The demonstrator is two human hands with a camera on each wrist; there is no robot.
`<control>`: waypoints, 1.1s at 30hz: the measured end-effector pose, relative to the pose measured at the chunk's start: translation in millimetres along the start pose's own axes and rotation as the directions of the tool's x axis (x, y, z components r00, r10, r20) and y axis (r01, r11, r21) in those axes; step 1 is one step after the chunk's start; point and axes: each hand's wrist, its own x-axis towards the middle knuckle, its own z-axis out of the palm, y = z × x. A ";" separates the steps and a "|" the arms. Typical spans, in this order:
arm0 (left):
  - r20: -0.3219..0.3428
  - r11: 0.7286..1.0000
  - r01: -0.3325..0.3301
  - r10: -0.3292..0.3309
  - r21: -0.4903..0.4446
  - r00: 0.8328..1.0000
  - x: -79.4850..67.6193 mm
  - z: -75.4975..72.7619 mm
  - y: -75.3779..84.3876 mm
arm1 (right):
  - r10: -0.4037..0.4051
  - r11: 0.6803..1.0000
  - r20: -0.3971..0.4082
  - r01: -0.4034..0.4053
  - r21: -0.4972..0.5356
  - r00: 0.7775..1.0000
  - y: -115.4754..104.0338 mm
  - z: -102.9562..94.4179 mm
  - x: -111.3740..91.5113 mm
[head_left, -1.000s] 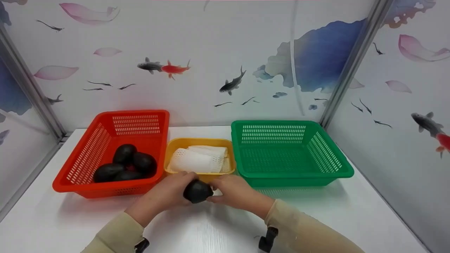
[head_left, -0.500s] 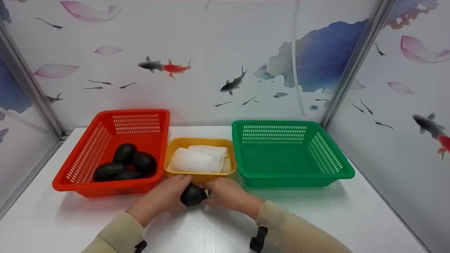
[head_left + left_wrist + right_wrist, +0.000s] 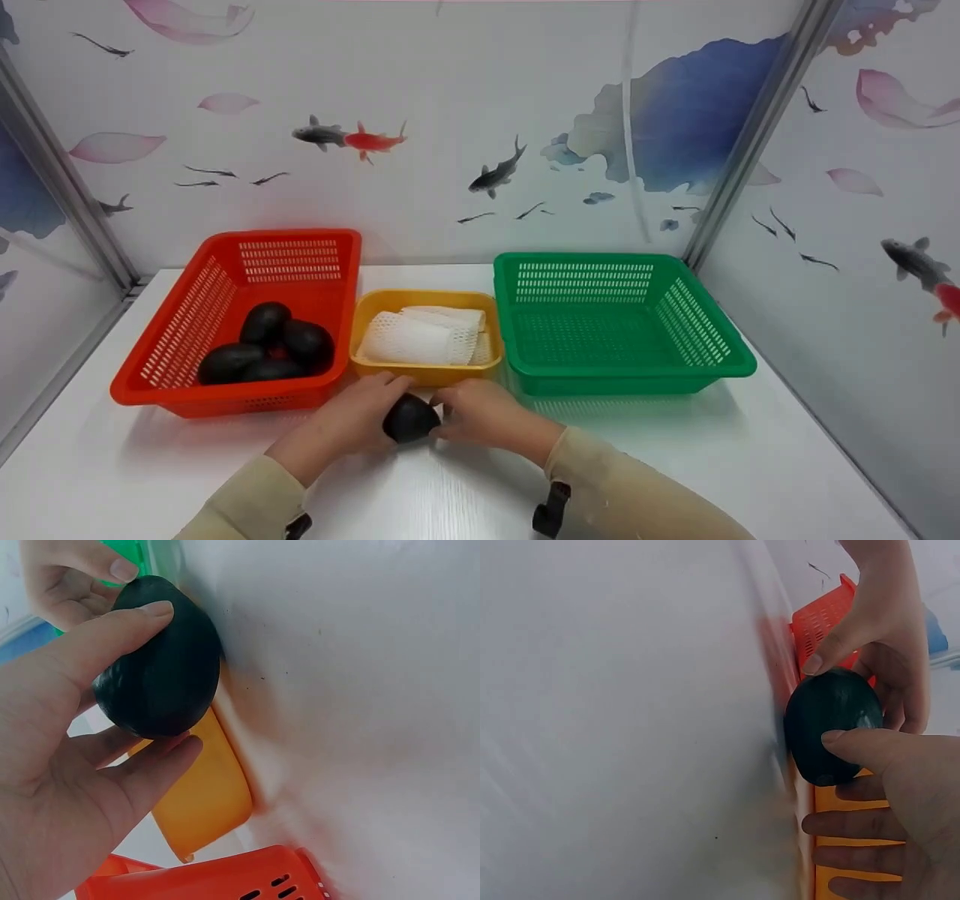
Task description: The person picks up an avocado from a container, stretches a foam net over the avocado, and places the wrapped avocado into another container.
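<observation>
A dark, smooth avocado (image 3: 411, 418) is held low over the table in front of the yellow basket. My left hand (image 3: 351, 420) grips its broad end, with the thumb on one side and the fingers on the other in the left wrist view. At the narrower end, the thumb and index finger of my right hand (image 3: 484, 414) pinch the same avocado (image 3: 831, 724). The other right fingers stretch out straight past it in the right wrist view. Several more avocados (image 3: 266, 324) lie in the red basket (image 3: 169, 396) to the left.
Behind the hands, the small yellow basket (image 3: 420, 370) holds white foam net sleeves (image 3: 409, 339). On the right stands a green basket (image 3: 622, 381) with no contents showing. Printed panels (image 3: 450, 75) enclose the white table (image 3: 442, 495) at the back and sides.
Both hands and the avocado shifted slightly left and towards the body between one second and half a second ago. Since then they have stayed nearly still, the avocado still between both hands.
</observation>
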 end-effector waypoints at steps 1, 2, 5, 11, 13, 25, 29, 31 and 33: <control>0.006 1.000 0.004 -0.004 0.001 1.000 -0.3 -0.2 0.1 | 0.000 1.000 0.002 0.000 -0.009 1.000 -0.5 -0.6 -0.3; 0.012 1.000 0.007 -0.007 0.002 1.000 -0.6 -0.3 0.1 | 0.001 1.000 0.007 -0.001 -0.019 1.000 -1.3 -1.2 -0.6; 0.023 1.000 -0.003 0.003 0.011 1.000 -1.6 -1.0 0.2 | 0.006 0.999 0.027 -0.005 -0.034 1.000 -2.7 -2.9 -1.0; 0.026 0.999 -0.023 0.023 0.022 0.999 -3.6 -4.8 1.6 | 0.029 0.999 0.042 -0.028 -0.019 0.999 -2.3 -7.5 -1.6; 0.022 0.999 -0.038 0.037 0.030 0.999 -4.3 -6.0 1.6 | 0.026 1.000 0.034 -0.025 -0.013 0.999 -1.8 -10.2 -1.9; -0.083 0.991 -0.082 0.092 0.108 0.992 -8.3 -16.9 6.0 | -0.003 0.997 -0.040 0.000 -0.075 0.999 -6.2 -35.5 -5.0; -0.182 0.986 -0.074 0.101 0.152 0.978 -8.3 -24.2 12.0 | -0.013 0.997 -0.123 0.003 -0.082 0.992 -3.0 -43.3 -4.1; -0.224 0.981 -0.071 0.111 0.181 0.968 -7.3 -28.3 14.7 | -0.008 0.997 -0.173 -0.005 -0.074 0.985 -0.7 -45.9 -3.0; -0.251 0.976 -0.066 0.118 0.209 0.961 -5.7 -32.2 17.3 | 0.012 0.998 -0.209 -0.024 -0.053 0.978 1.0 -47.7 -1.3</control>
